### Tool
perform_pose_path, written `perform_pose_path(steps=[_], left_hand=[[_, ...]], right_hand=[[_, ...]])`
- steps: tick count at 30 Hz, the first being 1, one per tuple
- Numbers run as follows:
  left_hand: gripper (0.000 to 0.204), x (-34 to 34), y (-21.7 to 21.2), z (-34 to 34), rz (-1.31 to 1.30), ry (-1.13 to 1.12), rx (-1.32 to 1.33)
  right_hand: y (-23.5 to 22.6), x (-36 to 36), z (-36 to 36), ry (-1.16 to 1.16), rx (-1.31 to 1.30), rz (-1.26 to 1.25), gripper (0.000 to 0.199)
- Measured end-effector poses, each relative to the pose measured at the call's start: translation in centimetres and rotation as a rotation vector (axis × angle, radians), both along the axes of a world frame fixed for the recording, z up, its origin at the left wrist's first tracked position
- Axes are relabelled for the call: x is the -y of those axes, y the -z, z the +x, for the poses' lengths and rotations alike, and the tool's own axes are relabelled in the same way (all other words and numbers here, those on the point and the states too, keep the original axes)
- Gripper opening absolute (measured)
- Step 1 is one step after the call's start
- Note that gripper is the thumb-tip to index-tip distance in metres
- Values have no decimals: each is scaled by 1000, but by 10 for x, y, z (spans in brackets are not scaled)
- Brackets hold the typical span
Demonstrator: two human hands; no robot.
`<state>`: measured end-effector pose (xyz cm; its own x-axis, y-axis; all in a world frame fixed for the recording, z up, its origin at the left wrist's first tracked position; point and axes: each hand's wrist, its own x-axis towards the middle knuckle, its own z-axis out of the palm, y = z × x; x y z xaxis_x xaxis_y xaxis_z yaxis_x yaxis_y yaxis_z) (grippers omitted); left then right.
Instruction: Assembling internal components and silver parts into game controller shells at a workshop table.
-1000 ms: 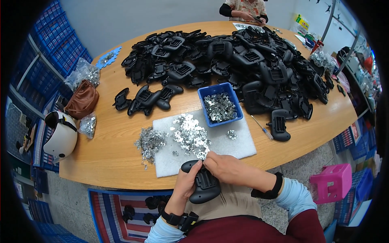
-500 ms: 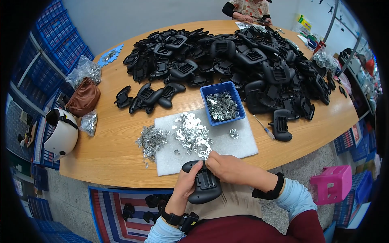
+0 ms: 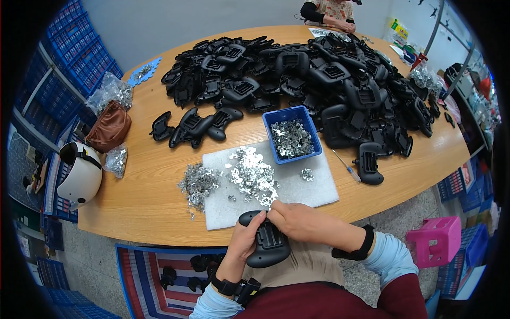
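Observation:
In my left hand is a black game controller, its open battery compartment facing up. The thumb presses on the controller's upper edge and the fingers wrap around its left side. My right hand is closed in a pinch at the upper right of the controller, touching it; whatever the fingertips hold is hidden. Just beyond the hands lies a white foam pad with a pile of small shiny metal pieces. A blue bin of similar metal pieces stands on the pad's far right.
A large heap of black controllers covers the table's far side. A screwdriver lies right of the pad. Duller metal parts spill off its left edge. A white helmet and brown bag sit left. Across the table, a person sits.
My right hand has shifted very slightly left at the controller's top edge. The controller stays in place. Across the table, the other person's hands have come closer together.

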<state>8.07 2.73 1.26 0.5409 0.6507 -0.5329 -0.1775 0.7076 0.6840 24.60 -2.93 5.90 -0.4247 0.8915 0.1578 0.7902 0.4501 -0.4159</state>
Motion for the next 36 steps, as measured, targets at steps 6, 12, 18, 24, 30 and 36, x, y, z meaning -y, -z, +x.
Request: perform_pose_path(steps=[6,12,18,24,30,36], left_hand=[[14,-2,-3,0,24,20,33],[14,0,1,-2,31,-1,36],[14,-3,-4,-4,17,22,26],[13,-2,-5,-5,24,17,31],[13,-1,-5,0,49,-2,46],[15,-1,-7,2,29,48,40]], right_hand=[[4,-2,-1,36,-30,13,13],[3,-4,2,29,-63,-57,20],[3,-3,4,34,-176,-145,27],[4,-1,-1,49,-161,-76,19],[2,3,-7,51,-46,5,17],[16,14,-3,155,-273,-20,14]])
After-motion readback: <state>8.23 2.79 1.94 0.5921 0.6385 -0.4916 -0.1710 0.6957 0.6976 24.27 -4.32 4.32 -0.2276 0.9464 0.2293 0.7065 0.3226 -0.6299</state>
